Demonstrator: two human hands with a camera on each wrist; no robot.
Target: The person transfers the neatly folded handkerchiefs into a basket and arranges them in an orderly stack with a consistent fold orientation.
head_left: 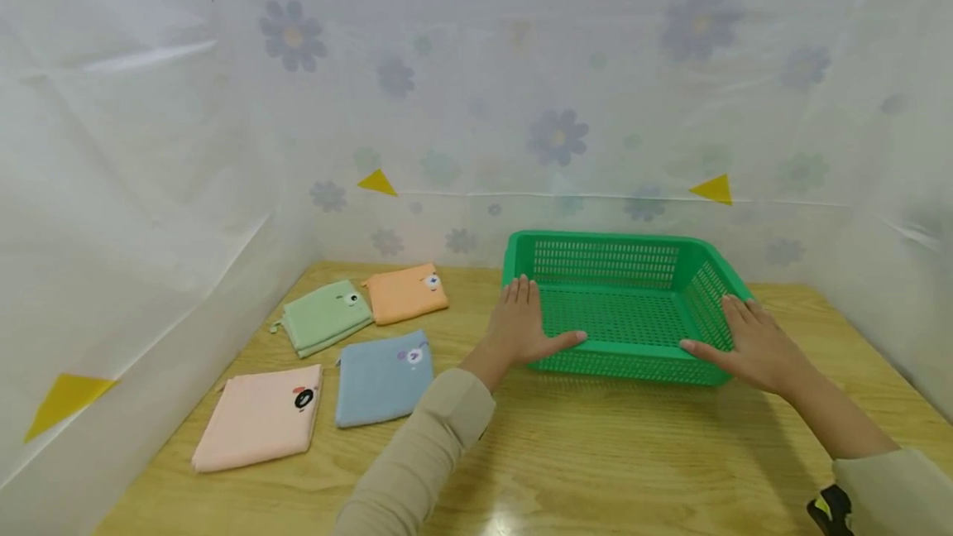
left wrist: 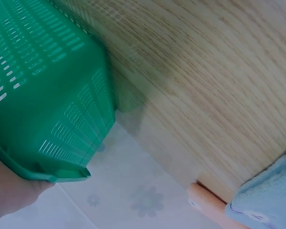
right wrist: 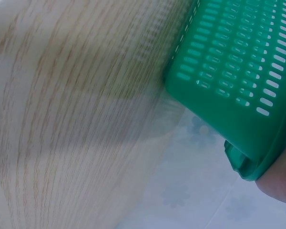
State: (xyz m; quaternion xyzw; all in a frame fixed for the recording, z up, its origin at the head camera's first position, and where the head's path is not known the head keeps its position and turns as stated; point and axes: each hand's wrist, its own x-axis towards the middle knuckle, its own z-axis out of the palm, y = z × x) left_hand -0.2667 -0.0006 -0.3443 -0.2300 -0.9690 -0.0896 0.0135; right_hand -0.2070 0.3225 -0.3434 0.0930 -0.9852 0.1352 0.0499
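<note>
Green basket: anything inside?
In the green basket, only its slotted floor and walls show. The floor strip just behind the near wall is hidden by that wall; the left hand and right hand partly cover its near corners.

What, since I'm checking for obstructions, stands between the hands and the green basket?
Nothing visible does: the left hand and the right hand both touch the green basket, one at each near corner. The four pouches lie to its left, out of the way.

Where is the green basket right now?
In the head view, the green basket is right of centre, between the left hand and the right hand, with the orange pouch to its left.
</note>
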